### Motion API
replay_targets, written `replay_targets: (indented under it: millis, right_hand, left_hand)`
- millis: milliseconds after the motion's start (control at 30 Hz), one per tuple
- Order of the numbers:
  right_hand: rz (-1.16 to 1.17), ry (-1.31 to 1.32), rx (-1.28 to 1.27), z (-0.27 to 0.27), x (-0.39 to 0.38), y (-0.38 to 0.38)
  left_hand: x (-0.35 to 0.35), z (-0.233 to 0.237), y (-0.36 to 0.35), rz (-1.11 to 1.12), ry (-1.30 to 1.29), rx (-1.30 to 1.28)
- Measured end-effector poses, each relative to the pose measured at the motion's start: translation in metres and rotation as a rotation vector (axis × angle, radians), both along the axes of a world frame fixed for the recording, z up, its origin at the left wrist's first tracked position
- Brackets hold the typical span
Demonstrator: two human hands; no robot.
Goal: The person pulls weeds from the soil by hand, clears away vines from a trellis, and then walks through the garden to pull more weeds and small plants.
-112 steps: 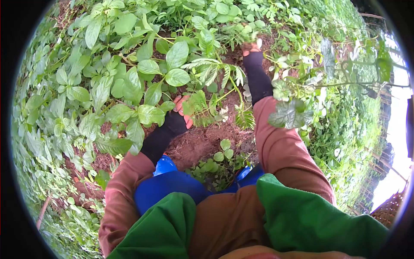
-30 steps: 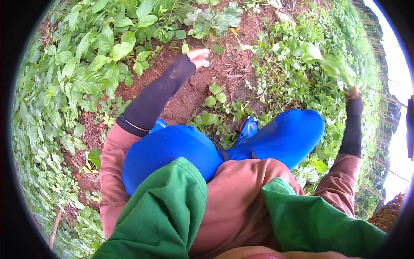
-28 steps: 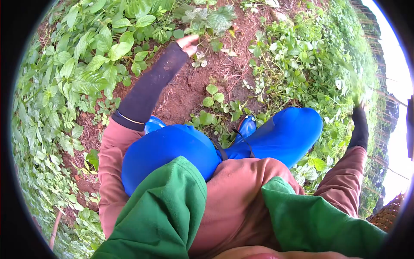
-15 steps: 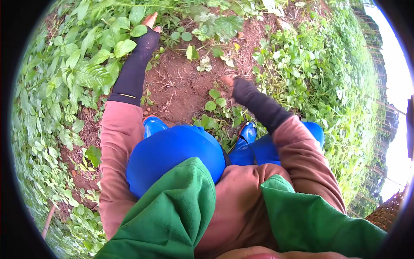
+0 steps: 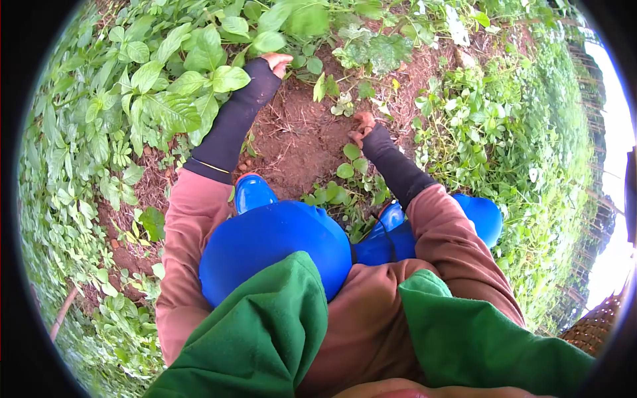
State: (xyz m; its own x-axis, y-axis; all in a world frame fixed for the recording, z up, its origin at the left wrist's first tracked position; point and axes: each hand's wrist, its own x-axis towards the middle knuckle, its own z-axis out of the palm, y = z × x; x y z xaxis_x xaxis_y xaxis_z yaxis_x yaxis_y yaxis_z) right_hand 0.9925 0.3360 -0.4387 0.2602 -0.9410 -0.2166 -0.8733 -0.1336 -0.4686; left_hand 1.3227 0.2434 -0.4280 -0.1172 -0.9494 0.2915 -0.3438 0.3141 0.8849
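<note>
My left hand, in a black sleeve cover, is low beside the broad-leaved green plants. Its fingers are curled closed at the plants' edge; leaves and the hand itself hide whatever is inside them. One leaf just above it is blurred by motion. My right hand hangs over the bare reddish soil, fingers bent inward and closed. Whether anything is pinched there is too small to tell. Small round-leaved plants grow just below the right hand.
Blue boots stand on the soil below my hands. Dense low greenery covers the right side. A lobed-leaf plant grows ahead. A brown stick is at lower left, and part of a woven basket shows at lower right.
My left hand has drawn back toward me, its fingers now curled in. My right hand's fingers have bent inward from a pointing position. The view has shifted slightly.
</note>
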Motion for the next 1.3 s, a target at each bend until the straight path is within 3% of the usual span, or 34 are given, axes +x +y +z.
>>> replay_targets:
  millis: [33, 133, 167, 233, 333, 400, 433, 467, 533, 567, 633, 667, 733, 767, 800, 833, 900, 1000, 1033, 1067, 1200, 1300]
  right_hand:
    - [-0.293, -0.086, 0.262, 0.025, 0.015, -0.002]
    - [-0.113, 0.076, -0.089, -0.014, -0.005, 0.003]
    - [-0.12, 0.028, -0.118, 0.004, 0.004, 0.005]
    - [-0.041, 0.089, -0.037, 0.019, 0.015, 0.006]
    - [0.023, 0.137, 0.021, 0.01, 0.01, 0.007]
    - [0.102, 0.129, -0.036, 0.017, 0.022, 0.003]
    - [-0.06, 0.032, 0.316, 0.031, 0.028, 0.001]
    - [0.027, -0.019, 0.184, 0.042, 0.035, -0.004]
    - [0.207, -0.121, -0.082, 0.049, 0.044, -0.01]
    - [0.098, -0.17, 0.14, 0.043, 0.047, -0.017]
    - [0.225, -0.321, -0.232, 0.084, 0.088, -0.045]
    - [0.194, -0.379, -0.064, 0.093, 0.101, -0.064]
    - [0.21, -0.458, -0.18, 0.086, 0.124, -0.106]
    - [0.201, -0.365, -0.141, 0.066, 0.13, -0.134]
    - [0.0, -0.528, 0.064, 0.058, 0.142, -0.151]
    - [-0.018, -0.525, 0.037, 0.006, 0.138, -0.187]
    - [0.175, 0.215, -0.279, 0.015, 0.146, -0.218]
    - [0.138, 0.539, -0.315, -0.007, 0.148, -0.245]
    - [0.223, 0.692, -0.41, -0.021, 0.147, -0.255]
    - [0.224, 0.681, -0.405, -0.033, 0.147, -0.261]
    - [0.141, 0.421, -0.271, -0.051, 0.143, -0.27]
    - [0.075, 0.245, -0.181, -0.05, 0.142, -0.274]
  left_hand:
    - [-0.003, 0.014, 0.003, 0.006, -0.225, -0.139]
    - [-0.022, 0.04, 0.011, -0.026, -0.458, -0.141]
    - [-0.03, 0.036, 0.007, -0.038, -0.437, -0.22]
    - [-0.047, 0.023, -0.006, -0.06, -0.393, -0.377]
    - [-0.054, 0.056, -0.026, -0.094, -0.667, -0.529]
    - [-0.049, 0.066, -0.043, -0.074, -0.821, -0.453]
    - [-0.042, 0.049, -0.062, -0.032, -0.766, -0.472]
    - [-0.037, 0.033, -0.076, 0.01, -0.711, -0.49]
    - [-0.026, 0.061, -0.07, 0.152, -0.833, -0.468]
    - [-0.019, 0.074, -0.07, 0.226, -0.894, -0.453]
    - [-0.009, 0.082, -0.075, 0.179, -0.835, -0.293]
    - [-0.004, 0.081, -0.077, 0.153, -0.803, -0.214]
    - [0.008, 0.064, -0.089, 0.103, -0.812, -0.283]
    - [0.013, 0.05, -0.096, 0.125, -0.858, -0.312]
    - [0.018, 0.036, -0.103, 0.145, -0.906, -0.34]
    - [0.021, 0.038, -0.098, 0.17, -0.883, -0.359]
    - [0.024, 0.05, -0.079, 0.224, -0.834, -0.399]
    - [0.034, 0.036, -0.064, 0.202, -0.713, -0.351]
    - [0.033, 0.031, -0.053, 0.183, -0.613, -0.416]
    - [0.03, 0.034, -0.033, 0.162, -0.515, -0.48]
    - [0.017, 0.039, 0.053, 0.08, -0.408, -0.245]
    - [0.001, 0.009, 0.096, 0.047, -0.334, -0.064]
